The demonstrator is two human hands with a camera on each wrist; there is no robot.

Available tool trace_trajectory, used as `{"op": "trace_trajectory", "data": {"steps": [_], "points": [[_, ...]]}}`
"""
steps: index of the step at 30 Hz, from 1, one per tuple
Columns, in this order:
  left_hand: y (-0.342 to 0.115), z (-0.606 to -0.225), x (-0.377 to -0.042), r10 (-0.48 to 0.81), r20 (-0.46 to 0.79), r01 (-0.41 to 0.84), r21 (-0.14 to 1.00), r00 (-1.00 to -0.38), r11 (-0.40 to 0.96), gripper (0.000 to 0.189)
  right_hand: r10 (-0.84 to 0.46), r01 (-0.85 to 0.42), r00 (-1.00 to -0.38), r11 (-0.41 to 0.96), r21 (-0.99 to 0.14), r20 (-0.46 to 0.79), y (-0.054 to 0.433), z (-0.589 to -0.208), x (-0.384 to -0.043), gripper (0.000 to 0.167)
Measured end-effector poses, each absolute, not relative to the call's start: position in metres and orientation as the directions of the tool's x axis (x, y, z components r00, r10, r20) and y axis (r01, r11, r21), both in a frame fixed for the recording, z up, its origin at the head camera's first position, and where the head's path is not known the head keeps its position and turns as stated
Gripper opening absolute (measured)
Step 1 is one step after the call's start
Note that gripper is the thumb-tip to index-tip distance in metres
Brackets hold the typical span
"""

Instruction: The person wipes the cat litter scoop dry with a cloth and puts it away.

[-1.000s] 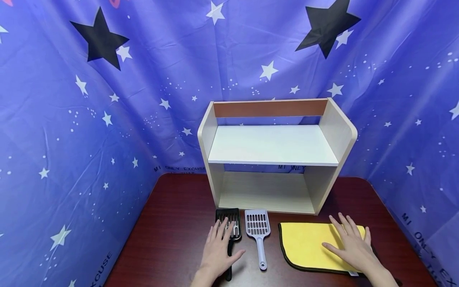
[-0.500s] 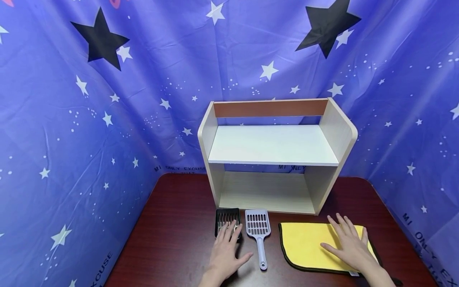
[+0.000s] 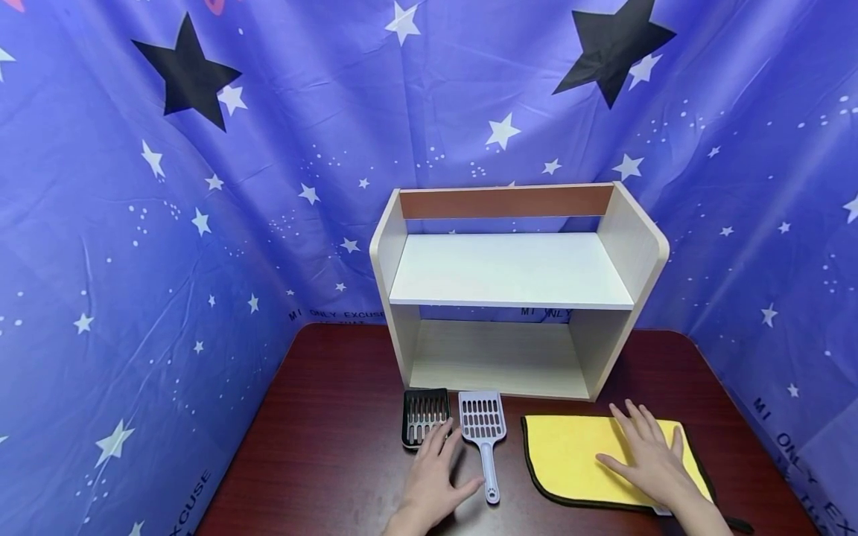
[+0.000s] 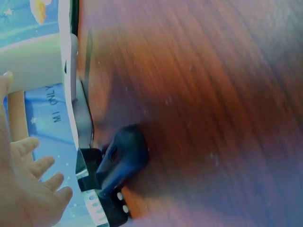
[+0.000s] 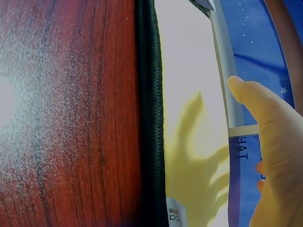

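My left hand (image 3: 432, 480) hovers over the handle of a black slotted litter scoop (image 3: 426, 419), hiding most of that handle in the head view. Its fingers are spread and loosely bent. The left wrist view shows the scoop's dark handle end (image 4: 130, 151) beside and apart from the fingers. A pale lavender litter scoop (image 3: 488, 465) with a paw print on its handle lies just to the right. Over a folded yellow cloth (image 3: 570, 454) with dark edging, my right hand (image 3: 653, 465) spreads its fingers. In the right wrist view that hand casts a shadow on the cloth.
A two-tier wooden shelf (image 3: 512, 272) stands behind the scoops on the dark red table (image 3: 322, 432). Blue star-patterned curtains (image 3: 302, 149) enclose the back and both sides. A dark strap (image 3: 739, 525) extends from the cloth's lower right corner.
My left hand has moved right and toward me, uncovering the black scoop's slotted head. The right hand has drifted slightly left. Both scoops and the cloth stay in place.
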State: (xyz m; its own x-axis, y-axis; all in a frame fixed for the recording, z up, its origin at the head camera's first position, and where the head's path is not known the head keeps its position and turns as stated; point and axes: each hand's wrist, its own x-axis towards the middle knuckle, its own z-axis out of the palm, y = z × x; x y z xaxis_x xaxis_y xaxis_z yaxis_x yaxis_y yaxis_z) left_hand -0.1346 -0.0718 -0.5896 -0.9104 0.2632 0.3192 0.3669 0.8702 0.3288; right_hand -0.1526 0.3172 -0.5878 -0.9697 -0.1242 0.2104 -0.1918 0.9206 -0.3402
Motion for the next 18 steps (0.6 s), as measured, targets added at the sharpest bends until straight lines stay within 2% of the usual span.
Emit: {"op": "trace_trajectory", "data": {"steps": [12,18], "points": [[-0.061,-0.592,-0.126,0.284,0.336,0.403,0.369,-0.898,0.837,0.079,-0.118,-0.193,-0.966,0.921,-0.338,0.23,0.315,-0.593,-0.151,0.094],[-0.054,-0.592,-0.123,0.273,0.238,0.357,0.482,-0.932,0.8,0.08,-0.119,-0.193,-0.968,0.919,-0.344,0.223,0.314,-0.593,-0.151,0.094]]}}
